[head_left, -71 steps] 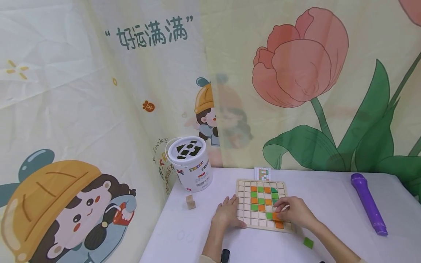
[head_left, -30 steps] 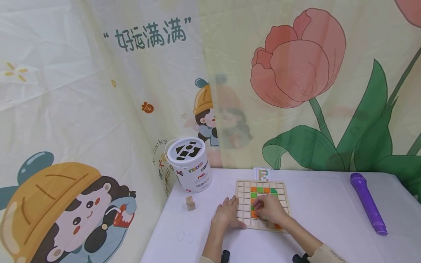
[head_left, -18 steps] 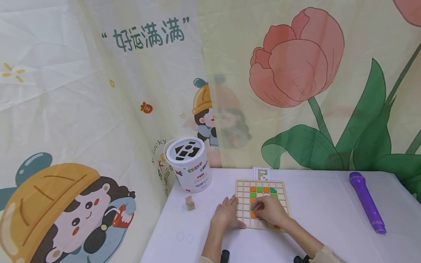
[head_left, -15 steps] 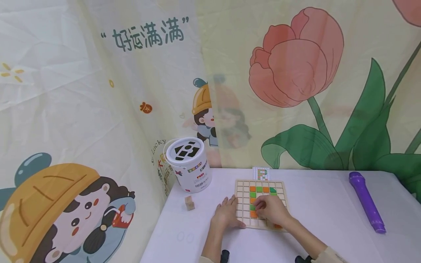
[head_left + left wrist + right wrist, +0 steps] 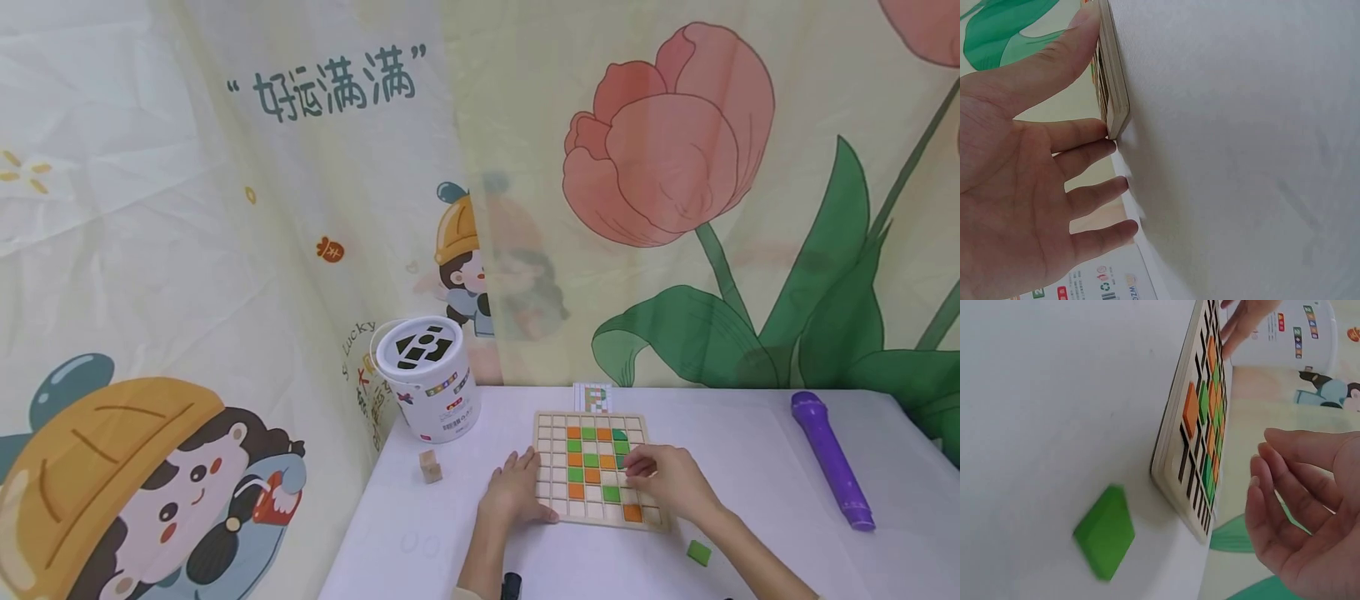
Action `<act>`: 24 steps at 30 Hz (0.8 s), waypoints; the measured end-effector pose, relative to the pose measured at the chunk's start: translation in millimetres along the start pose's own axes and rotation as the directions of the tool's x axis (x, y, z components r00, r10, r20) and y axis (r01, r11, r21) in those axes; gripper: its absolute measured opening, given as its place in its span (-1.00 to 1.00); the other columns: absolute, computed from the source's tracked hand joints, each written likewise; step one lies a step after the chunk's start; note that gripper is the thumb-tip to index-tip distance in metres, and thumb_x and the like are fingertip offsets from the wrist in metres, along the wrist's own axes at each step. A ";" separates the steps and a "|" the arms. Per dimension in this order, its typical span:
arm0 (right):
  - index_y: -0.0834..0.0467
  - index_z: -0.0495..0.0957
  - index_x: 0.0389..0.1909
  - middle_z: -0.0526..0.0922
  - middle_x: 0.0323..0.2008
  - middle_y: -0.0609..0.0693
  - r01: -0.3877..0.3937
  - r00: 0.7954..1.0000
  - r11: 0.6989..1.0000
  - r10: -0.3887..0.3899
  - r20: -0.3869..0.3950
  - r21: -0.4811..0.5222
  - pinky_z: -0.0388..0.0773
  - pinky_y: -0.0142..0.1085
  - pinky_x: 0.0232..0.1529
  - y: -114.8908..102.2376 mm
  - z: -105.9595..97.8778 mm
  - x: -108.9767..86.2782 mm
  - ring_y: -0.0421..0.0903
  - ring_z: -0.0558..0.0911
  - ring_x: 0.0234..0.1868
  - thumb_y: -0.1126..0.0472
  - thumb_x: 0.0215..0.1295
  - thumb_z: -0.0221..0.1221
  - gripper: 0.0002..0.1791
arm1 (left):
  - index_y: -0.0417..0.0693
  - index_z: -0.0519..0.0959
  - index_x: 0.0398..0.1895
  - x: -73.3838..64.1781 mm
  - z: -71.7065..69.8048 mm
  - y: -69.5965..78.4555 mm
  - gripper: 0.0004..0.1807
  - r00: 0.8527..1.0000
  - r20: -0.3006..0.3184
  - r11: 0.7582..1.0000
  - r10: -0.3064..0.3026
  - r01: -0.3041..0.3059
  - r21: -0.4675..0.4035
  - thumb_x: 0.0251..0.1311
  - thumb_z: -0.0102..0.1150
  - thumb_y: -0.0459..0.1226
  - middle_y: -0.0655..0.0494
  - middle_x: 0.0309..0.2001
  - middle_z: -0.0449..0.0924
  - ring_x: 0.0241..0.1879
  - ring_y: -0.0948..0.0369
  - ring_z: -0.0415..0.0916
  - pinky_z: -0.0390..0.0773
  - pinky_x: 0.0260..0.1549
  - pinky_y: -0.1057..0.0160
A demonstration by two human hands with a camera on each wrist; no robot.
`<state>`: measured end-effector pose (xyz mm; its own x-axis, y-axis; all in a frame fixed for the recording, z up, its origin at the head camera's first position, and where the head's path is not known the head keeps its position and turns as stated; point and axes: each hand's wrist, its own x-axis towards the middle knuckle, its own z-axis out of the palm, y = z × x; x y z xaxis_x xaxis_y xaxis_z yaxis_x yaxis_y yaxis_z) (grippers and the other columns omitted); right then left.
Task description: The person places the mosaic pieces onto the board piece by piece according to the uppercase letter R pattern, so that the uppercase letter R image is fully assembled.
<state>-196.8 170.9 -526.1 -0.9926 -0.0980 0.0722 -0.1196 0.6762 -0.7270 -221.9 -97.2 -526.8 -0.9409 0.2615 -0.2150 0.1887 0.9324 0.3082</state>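
A wooden grid board (image 5: 545,492) lies on the table, its middle cells filled with orange and green square tiles. My left hand (image 5: 513,492) rests at the board's left side, fingers spread and straight; in the left wrist view the thumb and fingertips touch the board's edge (image 5: 1116,87). Over the right part of the board hovers my right hand (image 5: 670,479), fingers loosely curled. Thumb and index tips come close together in the right wrist view, with nothing visible between them. An orange tile (image 5: 575,491) sits low in the left tile column. A loose green tile (image 5: 699,552) lies on the table near the right forearm.
A white lidded bucket (image 5: 435,387) stands at the back left, with small wooden cubes (image 5: 430,467) in front of it. Behind the board is a pattern card (image 5: 597,397). A purple microphone-shaped object (image 5: 832,462) lies to the right. Printed curtains (image 5: 517,358) border the table.
My right hand brought an orange tile from the board's lower right to the left tile column, let go there, and moved back right. My left hand has stayed at the board's edge.
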 end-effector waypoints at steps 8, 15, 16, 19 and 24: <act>0.12 0.73 -0.20 0.68 -0.39 -0.15 -0.097 0.989 0.994 0.103 0.109 -0.057 0.62 -0.32 -0.26 22.7 -20.7 -23.0 -0.18 0.61 -0.30 0.39 0.03 0.51 -0.71 | -0.18 0.34 0.54 -1.6 0.4 -0.5 0.17 1.000 -0.007 1.000 0.001 -0.001 0.005 -0.15 0.69 0.07 -0.05 0.57 0.28 0.58 -0.11 0.14 0.25 0.49 -0.19; 0.17 0.70 -0.17 0.66 -0.35 -0.14 -0.156 0.966 0.980 0.178 0.189 -0.126 0.66 -0.18 -0.18 38.1 -24.9 -38.3 -0.15 0.59 -0.28 0.33 -0.15 0.62 -0.55 | -0.19 0.35 0.53 -1.0 4.4 -1.9 0.20 1.000 -0.004 1.000 0.005 -0.005 0.006 -0.19 0.70 0.10 -0.06 0.56 0.29 0.57 -0.12 0.15 0.28 0.47 -0.21; 0.18 0.70 -0.17 0.65 -0.36 -0.13 -0.156 0.964 0.978 0.182 0.196 -0.142 0.66 -0.16 -0.18 39.0 -25.3 -40.4 -0.14 0.58 -0.28 0.32 -0.17 0.64 -0.53 | -0.19 0.35 0.53 -1.2 4.2 -1.6 0.20 1.000 -0.004 1.000 0.006 -0.006 0.004 -0.20 0.70 0.09 -0.06 0.56 0.29 0.57 -0.12 0.16 0.28 0.47 -0.21; 0.19 0.69 -0.18 0.60 -0.39 -0.11 -0.183 0.953 0.966 0.221 0.209 -0.185 0.62 -0.16 -0.22 39.8 -25.6 -45.6 -0.12 0.53 -0.31 0.30 -0.20 0.66 -0.51 | -0.19 0.34 0.54 -1.1 3.1 -0.8 0.20 1.000 -0.004 1.000 0.008 -0.008 0.004 -0.19 0.70 0.10 -0.06 0.57 0.28 0.57 -0.12 0.15 0.27 0.48 -0.22; 0.18 0.70 -0.18 0.55 -0.47 -0.09 -0.216 0.946 0.955 0.256 0.198 -0.201 0.53 -0.20 -0.34 38.6 -23.9 -51.8 -0.11 0.49 -0.39 0.36 -0.16 0.62 -0.56 | -0.19 0.35 0.54 0.6 3.0 -1.4 0.20 1.000 -0.014 1.000 0.007 -0.007 -0.001 -0.20 0.70 0.09 -0.05 0.57 0.28 0.57 -0.12 0.15 0.26 0.48 -0.22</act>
<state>-150.5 219.5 -541.5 -0.9653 -0.0646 -0.2532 0.0959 0.8138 -0.5732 -221.9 -97.6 -530.1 -0.9436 0.2640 -0.1997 0.1946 0.9304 0.3106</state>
